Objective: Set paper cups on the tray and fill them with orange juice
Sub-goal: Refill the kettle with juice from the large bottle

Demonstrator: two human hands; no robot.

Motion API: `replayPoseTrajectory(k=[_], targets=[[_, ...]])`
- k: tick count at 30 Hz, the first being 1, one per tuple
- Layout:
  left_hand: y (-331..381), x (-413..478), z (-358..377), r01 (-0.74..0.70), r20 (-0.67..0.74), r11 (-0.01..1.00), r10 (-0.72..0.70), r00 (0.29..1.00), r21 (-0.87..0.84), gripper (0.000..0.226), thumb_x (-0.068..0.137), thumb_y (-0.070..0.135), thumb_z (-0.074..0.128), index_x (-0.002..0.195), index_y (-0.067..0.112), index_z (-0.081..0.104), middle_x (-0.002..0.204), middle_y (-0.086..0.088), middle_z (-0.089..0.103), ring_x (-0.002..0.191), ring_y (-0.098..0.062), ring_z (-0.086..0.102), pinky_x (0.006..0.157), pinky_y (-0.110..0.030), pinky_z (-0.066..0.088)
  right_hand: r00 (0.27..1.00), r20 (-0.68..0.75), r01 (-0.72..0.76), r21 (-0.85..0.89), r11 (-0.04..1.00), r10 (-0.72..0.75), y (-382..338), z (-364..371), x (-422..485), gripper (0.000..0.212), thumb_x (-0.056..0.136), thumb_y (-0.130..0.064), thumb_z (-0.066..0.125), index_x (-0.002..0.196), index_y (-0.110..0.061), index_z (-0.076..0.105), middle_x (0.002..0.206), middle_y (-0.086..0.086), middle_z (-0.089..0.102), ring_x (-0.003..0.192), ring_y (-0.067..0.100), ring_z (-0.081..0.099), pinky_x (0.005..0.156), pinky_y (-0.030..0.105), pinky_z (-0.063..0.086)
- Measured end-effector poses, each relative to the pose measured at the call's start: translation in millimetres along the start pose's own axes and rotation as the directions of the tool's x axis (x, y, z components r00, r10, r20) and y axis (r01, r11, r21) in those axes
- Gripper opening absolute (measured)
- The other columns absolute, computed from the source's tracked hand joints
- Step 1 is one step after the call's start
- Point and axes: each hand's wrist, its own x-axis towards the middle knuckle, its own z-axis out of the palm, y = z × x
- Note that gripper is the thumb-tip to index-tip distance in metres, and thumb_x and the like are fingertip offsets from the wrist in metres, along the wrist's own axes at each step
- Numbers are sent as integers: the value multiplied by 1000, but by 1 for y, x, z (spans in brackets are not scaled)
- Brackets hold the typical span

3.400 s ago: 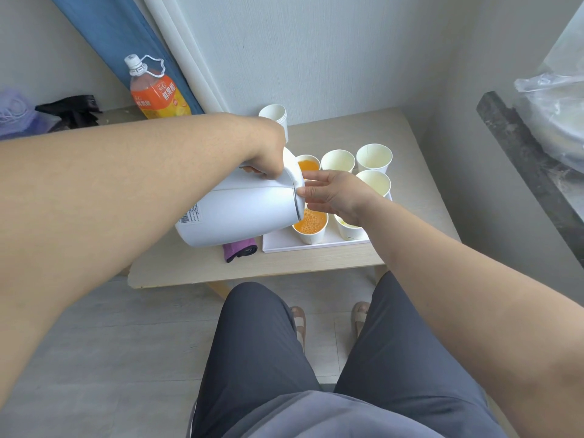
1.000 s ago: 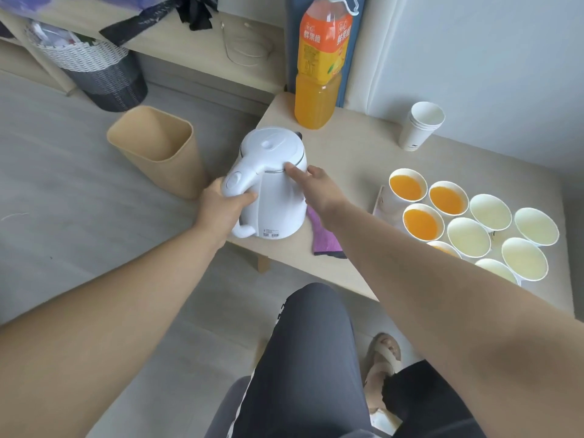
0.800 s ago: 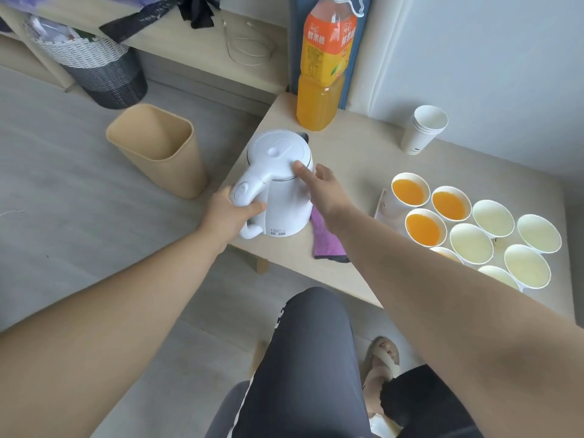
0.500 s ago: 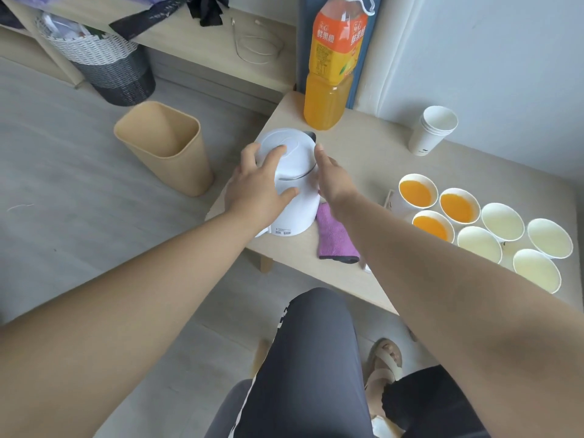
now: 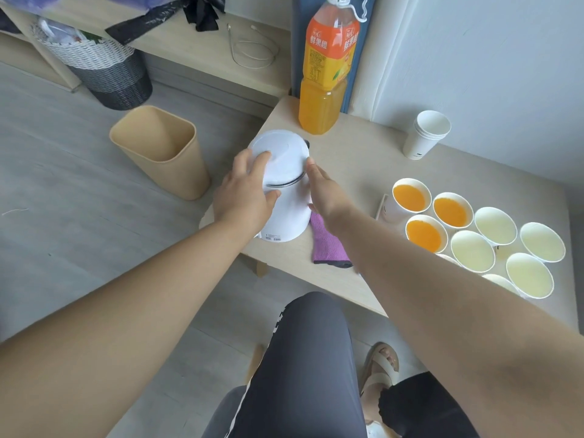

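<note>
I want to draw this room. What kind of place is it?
Probably a room in someone's home: there is a low wooden table, and a woven basket and a beige bin stand on the floor.

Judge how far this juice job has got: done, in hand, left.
Done: paper cups stand on the tray; three hold orange juice. In hand: the left hand rests on the lid of the white kettle, the right hand touches its side; nothing is being poured. Left: at least four cups look empty.
</note>
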Motion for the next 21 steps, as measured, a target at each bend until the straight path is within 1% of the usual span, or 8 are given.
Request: replayPoseTrajectory(k=[5, 8, 11, 13, 14, 16, 17, 21], targets=[[-13, -14, -13, 40, -129, 994, -53, 990, -98, 86, 83, 20, 70, 151, 18, 18, 156, -3, 27, 137, -28, 34, 102, -44, 37, 998, -41, -53, 57, 997, 56, 14, 1, -4, 66, 95, -63, 23, 143, -21, 41, 140, -5, 48, 130, 18, 42, 113, 45, 31], [-21, -27, -14, 210, -160, 966, -234, 959, -153, 81, 87, 20, 65, 153, 19, 17, 153, -9, 25, 135, -31, 32, 105, -39, 32, 989, -122, -74, 69, 995, 83, 6, -1, -2, 65, 97, -60, 21, 146, -21, 34, 147, 1, 42, 135, 24, 39, 113, 45, 29], [-20, -36, -9, 369, -65, 873, -409, 910, -318, 74, 90, 22, 61, 151, 16, 21, 150, -10, 23, 133, -32, 37, 104, -39, 36, 994, -100, -42, 74, 996, 50, -13, -4, 4, 62, 100, -55, 18, 147, -18, 32, 142, 0, 47, 132, 20, 41, 111, 36, 30], [-18, -35, -5, 368, -32, 856, -407, 913, -363, 73, 90, 20, 60, 151, 14, 20, 152, -10, 22, 135, -28, 36, 106, -38, 36, 997, -67, -28, 147, 989, 38, -23, -2, 6, 56, 102, -50, 17, 137, -17, 47, 112, -4, 61, 106, 14, 52, 97, 30, 35], [-17, -32, -4, 357, -22, 860, -391, 920, -365, 74, 91, 20, 60, 152, 14, 18, 153, -10, 19, 137, -26, 34, 107, -39, 36, 997, -72, -26, 169, 985, 38, -24, 0, 6, 53, 102, -50, 17, 124, -21, 56, 106, -3, 62, 99, 13, 52, 94, 30, 36], [-18, -25, -5, 346, 22, 870, -362, 932, -351, 76, 91, 19, 58, 153, 17, 13, 157, -7, 13, 138, -24, 33, 106, -38, 36, 995, -99, -15, 146, 989, 30, -19, 5, 3, 51, 101, -53, 18, 110, -24, 60, 123, 2, 59, 110, 16, 51, 103, 35, 37], [-20, -20, -6, 334, 49, 877, -339, 940, -346, 76, 91, 16, 56, 153, 19, 12, 158, -7, 11, 139, -23, 31, 106, -35, 35, 990, -136, -4, 160, 987, 26, -10, 4, 3, 53, 99, -55, 19, 115, -23, 59, 128, 2, 56, 116, 19, 50, 107, 39, 36], [-18, 5, -9, 243, 115, 912, -217, 969, -331, 75, 90, 10, 53, 153, 20, 14, 161, -4, 8, 145, -18, 20, 111, -30, 26, 960, -252, -47, 285, 957, 122, 21, -10, -4, 53, 97, -58, 26, 119, -17, 53, 101, -7, 58, 107, 17, 54, 105, 41, 40]])
